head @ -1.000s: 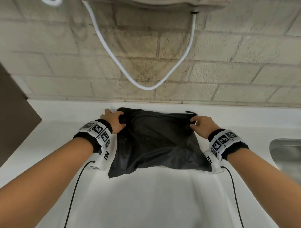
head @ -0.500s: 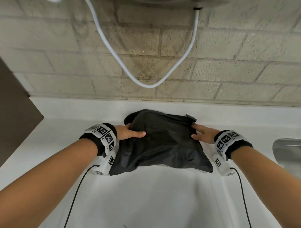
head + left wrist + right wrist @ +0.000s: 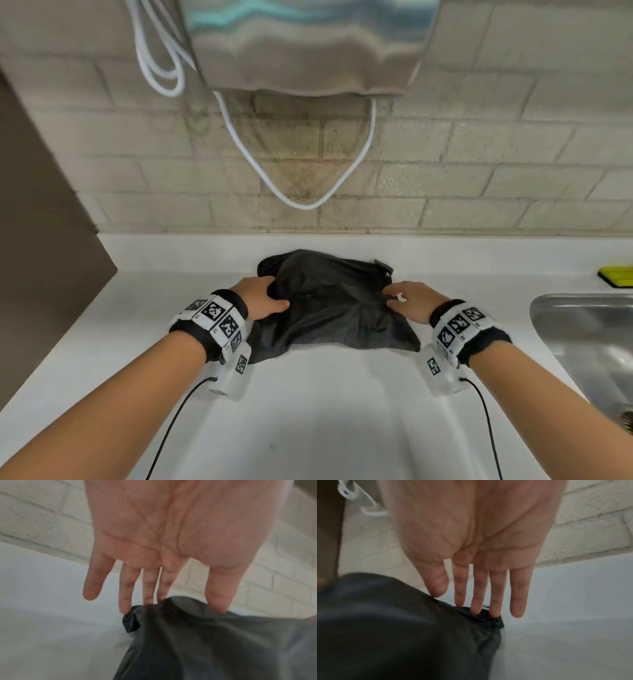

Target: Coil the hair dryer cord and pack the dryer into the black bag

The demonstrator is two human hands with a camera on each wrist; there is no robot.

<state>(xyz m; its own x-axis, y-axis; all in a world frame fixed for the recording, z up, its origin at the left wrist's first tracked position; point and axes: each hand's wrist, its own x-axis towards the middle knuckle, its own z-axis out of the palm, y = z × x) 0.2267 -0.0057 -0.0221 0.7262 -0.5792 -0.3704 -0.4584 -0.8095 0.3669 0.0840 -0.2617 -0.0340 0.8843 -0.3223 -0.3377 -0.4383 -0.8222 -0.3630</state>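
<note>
The black bag (image 3: 335,308) lies bulging on the white counter (image 3: 308,411) near the brick wall. My left hand (image 3: 263,301) rests on the bag's left side, fingers straight, tips touching the fabric (image 3: 171,635). At the bag's right side my right hand (image 3: 407,303) also lies with straight fingers, tips on the gathered edge (image 3: 488,616) of the bag (image 3: 402,628). Neither hand curls round anything. No hair dryer or cord shows outside the bag.
A steel wall unit (image 3: 308,44) hangs above with a white hose (image 3: 308,205) looping down the bricks. A steel sink (image 3: 589,342) is at the right, a yellow-green object (image 3: 616,277) behind it. A dark panel (image 3: 41,240) stands at the left.
Both hands let go of the bag's top corners and slid nearer along its sides, now lying flat on it. The bag bunched up from flat. The head view tilted upward.
</note>
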